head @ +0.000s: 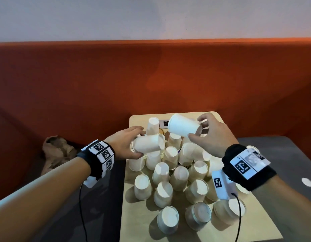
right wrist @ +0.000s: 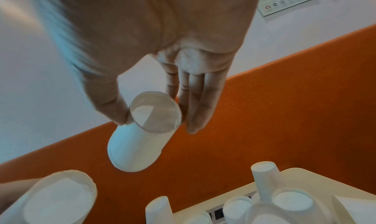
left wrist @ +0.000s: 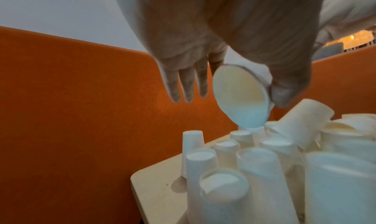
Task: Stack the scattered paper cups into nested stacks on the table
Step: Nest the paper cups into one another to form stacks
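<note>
The right hand pinches one paper cup at its narrow bottom, thumb on one side and fingers on the other, above the table's far edge. This cup lies sideways, its long axis level, the wide mouth turned toward the left hand. The left hand curls thumb and fingers round a second cup, also on its side above the far left corner; its bottom faces the right hand, and its mouth is hidden behind the palm in the head view. Below them a crowd of cups stands upside down, bottoms up, filling most of the table. I count about twenty, though the right wristband covers some and the pile near the far edge is too tangled to count.
</note>
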`<action>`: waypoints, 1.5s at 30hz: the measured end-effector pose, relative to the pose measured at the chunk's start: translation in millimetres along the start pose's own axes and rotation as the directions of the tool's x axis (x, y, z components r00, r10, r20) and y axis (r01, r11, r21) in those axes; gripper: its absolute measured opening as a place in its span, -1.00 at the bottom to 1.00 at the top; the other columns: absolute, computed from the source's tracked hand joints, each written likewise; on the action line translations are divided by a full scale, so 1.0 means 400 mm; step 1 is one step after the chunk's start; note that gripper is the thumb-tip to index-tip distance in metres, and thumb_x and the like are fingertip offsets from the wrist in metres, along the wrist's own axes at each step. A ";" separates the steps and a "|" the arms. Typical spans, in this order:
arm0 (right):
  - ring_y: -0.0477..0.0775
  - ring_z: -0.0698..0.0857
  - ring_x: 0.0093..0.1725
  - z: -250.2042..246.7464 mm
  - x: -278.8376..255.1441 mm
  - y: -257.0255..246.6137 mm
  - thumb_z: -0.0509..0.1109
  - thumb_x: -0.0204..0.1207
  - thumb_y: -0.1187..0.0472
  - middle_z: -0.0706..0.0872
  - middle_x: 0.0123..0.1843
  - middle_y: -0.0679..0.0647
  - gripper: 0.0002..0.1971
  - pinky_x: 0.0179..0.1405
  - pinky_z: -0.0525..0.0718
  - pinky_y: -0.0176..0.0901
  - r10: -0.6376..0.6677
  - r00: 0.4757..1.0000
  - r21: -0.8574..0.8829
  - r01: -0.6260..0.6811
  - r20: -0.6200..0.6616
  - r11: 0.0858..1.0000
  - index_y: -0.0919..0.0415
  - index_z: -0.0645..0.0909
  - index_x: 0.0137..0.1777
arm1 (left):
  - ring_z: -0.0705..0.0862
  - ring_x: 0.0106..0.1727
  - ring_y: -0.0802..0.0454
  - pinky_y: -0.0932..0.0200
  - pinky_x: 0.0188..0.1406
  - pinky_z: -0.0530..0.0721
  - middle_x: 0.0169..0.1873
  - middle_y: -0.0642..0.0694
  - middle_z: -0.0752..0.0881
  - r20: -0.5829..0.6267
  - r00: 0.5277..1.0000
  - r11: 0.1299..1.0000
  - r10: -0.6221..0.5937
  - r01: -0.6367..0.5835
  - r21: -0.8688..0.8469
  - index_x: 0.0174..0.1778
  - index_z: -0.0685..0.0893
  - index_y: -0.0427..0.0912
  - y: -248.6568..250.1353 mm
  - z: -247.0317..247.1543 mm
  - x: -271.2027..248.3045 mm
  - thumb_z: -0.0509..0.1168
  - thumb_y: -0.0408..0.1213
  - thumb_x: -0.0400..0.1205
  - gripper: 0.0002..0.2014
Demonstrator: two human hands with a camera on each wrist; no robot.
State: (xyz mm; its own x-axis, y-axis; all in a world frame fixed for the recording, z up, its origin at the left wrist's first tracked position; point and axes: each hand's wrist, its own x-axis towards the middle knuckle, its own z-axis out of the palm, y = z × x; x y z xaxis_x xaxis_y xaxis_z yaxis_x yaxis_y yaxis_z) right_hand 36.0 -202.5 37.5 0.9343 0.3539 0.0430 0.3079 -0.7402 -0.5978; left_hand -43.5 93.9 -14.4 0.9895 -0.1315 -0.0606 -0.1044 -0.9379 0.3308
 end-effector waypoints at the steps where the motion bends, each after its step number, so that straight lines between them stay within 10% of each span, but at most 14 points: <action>1: -0.08 0.73 -0.01 -0.014 0.001 0.003 0.61 0.38 0.02 0.68 0.10 -0.06 -0.49 -0.12 0.68 -0.24 -0.017 1.000 0.064 0.019 -0.020 0.998 -0.01 0.44 0.23 | 0.60 0.32 -0.01 0.12 0.28 0.56 0.37 0.05 0.58 -0.026 0.999 0.999 -0.025 0.024 -0.024 0.29 0.48 0.08 0.004 -0.012 -0.001 0.53 0.07 0.34 -0.38; 5: -0.41 0.65 -0.07 -0.102 0.018 0.026 0.69 0.35 0.17 0.70 0.11 -0.10 -0.53 -0.30 0.49 -0.64 -0.024 0.993 0.296 0.058 -0.117 0.954 0.06 0.54 0.17 | 0.67 0.00 0.14 0.24 -0.04 0.61 -0.01 0.13 0.69 -0.181 0.983 0.986 -0.043 0.012 -0.169 0.20 0.50 0.08 0.024 -0.064 -0.002 0.58 0.03 0.35 -0.43; 10: 0.11 0.76 0.20 -0.188 0.031 0.054 0.76 0.11 0.12 0.81 0.11 0.03 -0.44 0.19 0.74 0.30 -0.029 0.991 0.519 0.093 -0.131 0.850 0.05 0.66 0.13 | 0.67 0.01 0.43 0.58 -0.11 0.57 -0.01 0.24 0.72 -0.335 0.937 0.916 -0.100 -0.044 -0.398 0.24 0.56 0.09 0.072 -0.106 0.024 0.55 0.09 0.42 -0.48; 16: 0.06 0.70 0.30 -0.202 0.036 0.068 0.72 0.05 -0.08 0.82 0.15 -0.05 -0.41 0.39 0.58 0.39 -0.137 0.990 0.543 0.136 -0.039 0.829 -0.09 0.71 0.15 | 0.78 -0.01 0.09 -0.02 -0.06 0.80 0.02 0.08 0.77 -0.335 0.937 0.773 -0.101 -0.138 -0.619 0.33 0.57 0.03 0.115 -0.129 0.077 0.29 0.42 0.45 -0.33; 21: 0.12 0.71 0.31 -0.196 0.052 0.069 0.71 0.14 0.12 0.83 0.16 0.00 -0.42 0.37 0.65 0.17 -0.223 0.975 0.576 0.187 -0.007 0.796 -0.01 0.68 0.21 | 0.73 0.01 0.24 0.25 -0.02 0.69 -0.04 0.16 0.78 -0.290 0.957 0.714 -0.012 -0.195 -0.672 0.21 0.66 0.03 0.157 -0.153 0.099 0.19 0.33 0.54 -0.48; 24: 0.09 0.77 0.24 -0.198 0.063 0.057 0.64 0.21 0.34 0.83 0.17 0.08 -0.44 0.15 0.75 -0.16 -0.268 0.963 0.620 0.196 0.025 0.760 0.17 0.64 0.26 | 0.77 0.06 0.06 0.07 0.07 0.73 -0.01 0.02 0.80 -0.238 0.971 0.709 0.017 -0.179 -0.682 0.20 0.70 -0.03 0.180 -0.159 0.112 0.15 0.38 0.55 -0.40; 30: 0.06 0.80 0.17 -0.208 0.098 0.031 0.61 0.20 0.38 0.80 0.19 0.17 -0.41 0.11 0.76 -0.19 -0.331 0.944 0.658 0.249 0.000 0.711 0.29 0.61 0.29 | 0.77 -0.08 0.10 -0.20 0.10 0.76 -0.16 0.10 0.79 -0.206 0.979 0.684 0.000 -0.150 -0.714 0.07 0.69 0.18 0.241 -0.184 0.150 0.15 0.34 0.58 -0.60; 37: 0.04 0.82 0.16 -0.219 0.120 0.049 0.60 0.19 0.43 0.82 0.18 0.06 -0.44 -0.01 0.78 -0.21 -0.349 0.937 0.715 0.258 -0.020 0.650 0.26 0.66 0.26 | 0.72 0.24 -0.23 -0.20 0.22 0.73 0.16 -0.07 0.77 -0.233 0.972 0.610 0.031 -0.203 -0.766 0.22 0.66 0.39 0.291 -0.191 0.178 0.29 0.47 0.40 -0.49; 45: 0.06 0.81 0.14 -0.213 0.169 0.098 0.63 0.35 0.35 0.83 0.15 0.03 -0.53 0.05 0.79 -0.15 -0.320 0.947 0.651 0.257 -0.023 0.715 0.20 0.67 0.28 | 0.69 0.20 0.35 0.08 0.28 0.68 0.15 0.28 0.72 -0.254 0.962 0.806 -0.100 -0.072 -0.587 0.42 0.55 0.09 0.322 -0.139 0.211 0.36 0.29 0.50 -0.39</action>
State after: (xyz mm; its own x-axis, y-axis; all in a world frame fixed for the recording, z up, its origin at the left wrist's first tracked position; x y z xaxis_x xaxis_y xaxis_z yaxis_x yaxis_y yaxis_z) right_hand 126.5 -256.3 85.2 0.7907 0.5588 0.2502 0.3431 -0.0660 -0.9370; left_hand 32.1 -20.0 75.6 0.9878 0.0485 0.1483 -0.0964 -0.5581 0.8242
